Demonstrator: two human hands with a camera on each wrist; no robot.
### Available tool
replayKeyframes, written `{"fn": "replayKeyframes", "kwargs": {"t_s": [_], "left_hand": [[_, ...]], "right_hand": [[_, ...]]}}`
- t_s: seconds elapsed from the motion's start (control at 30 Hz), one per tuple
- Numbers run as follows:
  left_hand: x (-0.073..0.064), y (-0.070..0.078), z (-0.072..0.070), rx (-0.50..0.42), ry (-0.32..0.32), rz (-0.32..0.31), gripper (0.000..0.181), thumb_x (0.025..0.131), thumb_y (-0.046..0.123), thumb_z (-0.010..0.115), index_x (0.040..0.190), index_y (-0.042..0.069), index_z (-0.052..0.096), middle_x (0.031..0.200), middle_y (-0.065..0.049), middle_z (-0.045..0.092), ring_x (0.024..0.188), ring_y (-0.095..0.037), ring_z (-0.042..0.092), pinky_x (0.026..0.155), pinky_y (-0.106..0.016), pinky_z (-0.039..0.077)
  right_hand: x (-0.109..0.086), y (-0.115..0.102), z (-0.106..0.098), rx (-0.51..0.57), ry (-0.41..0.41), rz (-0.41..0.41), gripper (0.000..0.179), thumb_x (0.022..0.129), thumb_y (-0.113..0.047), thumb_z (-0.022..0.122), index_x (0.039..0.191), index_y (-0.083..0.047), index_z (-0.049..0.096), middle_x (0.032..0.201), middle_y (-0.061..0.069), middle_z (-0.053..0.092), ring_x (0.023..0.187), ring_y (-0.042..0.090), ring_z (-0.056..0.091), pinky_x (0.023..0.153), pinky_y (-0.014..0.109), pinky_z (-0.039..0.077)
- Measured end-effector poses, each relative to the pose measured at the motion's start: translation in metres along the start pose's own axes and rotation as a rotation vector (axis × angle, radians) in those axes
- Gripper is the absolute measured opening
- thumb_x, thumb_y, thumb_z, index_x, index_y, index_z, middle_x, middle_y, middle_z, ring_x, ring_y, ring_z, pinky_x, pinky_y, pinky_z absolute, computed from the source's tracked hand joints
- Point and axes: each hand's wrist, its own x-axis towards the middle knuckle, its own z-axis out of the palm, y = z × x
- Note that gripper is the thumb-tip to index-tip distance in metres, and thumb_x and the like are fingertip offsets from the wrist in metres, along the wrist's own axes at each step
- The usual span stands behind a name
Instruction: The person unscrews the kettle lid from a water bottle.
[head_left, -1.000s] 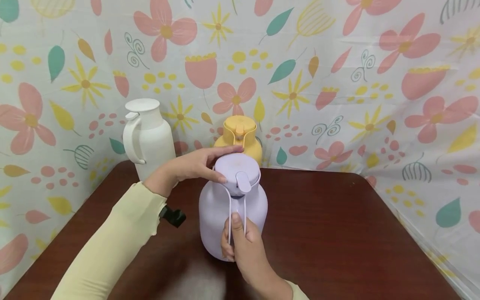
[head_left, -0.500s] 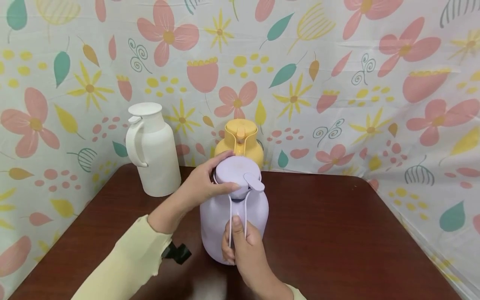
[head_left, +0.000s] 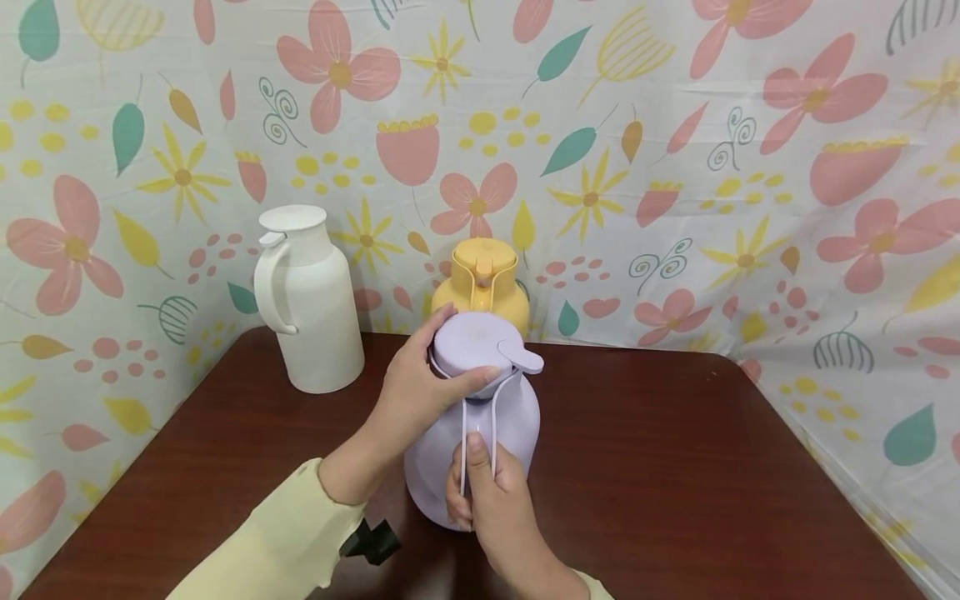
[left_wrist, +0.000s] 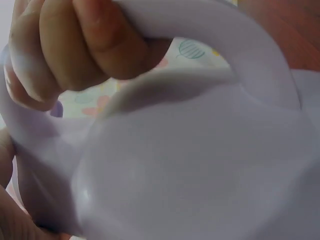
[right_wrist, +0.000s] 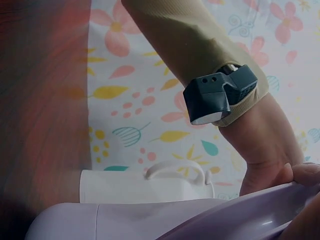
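A lilac vacuum jug stands upright on the table. My left hand grips its round lid, thumb across the near side and fingers round the far left edge. The lid's lever points to the right, out of line with the handle. My right hand holds that handle, with the thumb up along it. In the left wrist view, curled fingers wrap the handle beside the jug's body. The right wrist view has my left hand at the lid end.
A white jug stands at the back left of the dark wooden table. Behind the lilac jug is a yellow jug, partly hidden. A flowered curtain hangs behind the table. A black wrist camera sits below my left sleeve.
My left hand has turned the lid, and its lever has swung from above the handle out to the right. My left forearm has moved right. The right hand keeps hold of the handle.
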Motion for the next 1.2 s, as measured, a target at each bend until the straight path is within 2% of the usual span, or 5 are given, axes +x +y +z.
{"fn": "replayKeyframes", "kwargs": {"t_s": [0.27, 0.53, 0.67, 0.93, 1.2], "left_hand": [[0.019, 0.001, -0.020, 0.068, -0.213, 0.111, 0.109, 0.080, 0.030, 0.085, 0.165, 0.017, 0.018, 0.164, -0.007, 0.040, 0.142, -0.029, 0.050, 0.116, -0.050, 0.041], [0.076, -0.001, -0.054, -0.072, -0.841, 0.250, 0.116, 0.084, 0.041, 0.084, 0.165, 0.003, 0.009, 0.173, -0.019, 0.012, 0.158, -0.038, 0.020, 0.111, -0.017, 0.038], [0.094, -0.001, -0.054, -0.106, -1.006, 0.236, 0.116, 0.084, 0.032, 0.085, 0.164, 0.001, 0.007, 0.173, -0.020, 0.008, 0.160, -0.040, 0.010, 0.107, -0.010, 0.036], [0.096, 0.000, -0.050, -0.051, -0.980, 0.243, 0.100, 0.084, 0.017, 0.082, 0.162, 0.000, 0.021, 0.170, -0.021, 0.022, 0.153, -0.030, 0.029, 0.108, -0.015, 0.038], [0.064, 0.006, -0.045, 0.159, -0.638, 0.250, 0.079, 0.084, 0.014, 0.081, 0.154, 0.009, 0.045, 0.152, -0.015, 0.052, 0.130, -0.027, 0.053, 0.105, -0.036, 0.045]], "right_hand": [[0.000, -0.002, 0.001, -0.005, -0.008, -0.001, 0.055, 0.114, -0.026, 0.027, 0.078, 0.014, 0.034, 0.051, 0.027, 0.027, 0.041, 0.005, 0.035, 0.041, 0.026, 0.038], [-0.002, -0.004, 0.001, -0.008, 0.006, 0.020, 0.055, 0.114, -0.027, 0.028, 0.078, 0.015, 0.035, 0.053, 0.029, 0.027, 0.044, 0.001, 0.038, 0.042, 0.024, 0.037], [-0.003, -0.004, 0.001, -0.001, 0.012, 0.031, 0.055, 0.114, -0.027, 0.029, 0.079, 0.015, 0.034, 0.053, 0.029, 0.026, 0.044, 0.000, 0.038, 0.043, 0.023, 0.038], [-0.002, -0.004, 0.000, -0.001, 0.012, 0.036, 0.055, 0.114, -0.028, 0.029, 0.080, 0.015, 0.034, 0.054, 0.029, 0.026, 0.045, 0.000, 0.039, 0.043, 0.023, 0.038], [-0.002, -0.002, 0.000, 0.014, 0.005, 0.025, 0.054, 0.114, -0.026, 0.028, 0.079, 0.015, 0.034, 0.053, 0.029, 0.026, 0.043, 0.001, 0.038, 0.042, 0.024, 0.038]]}}
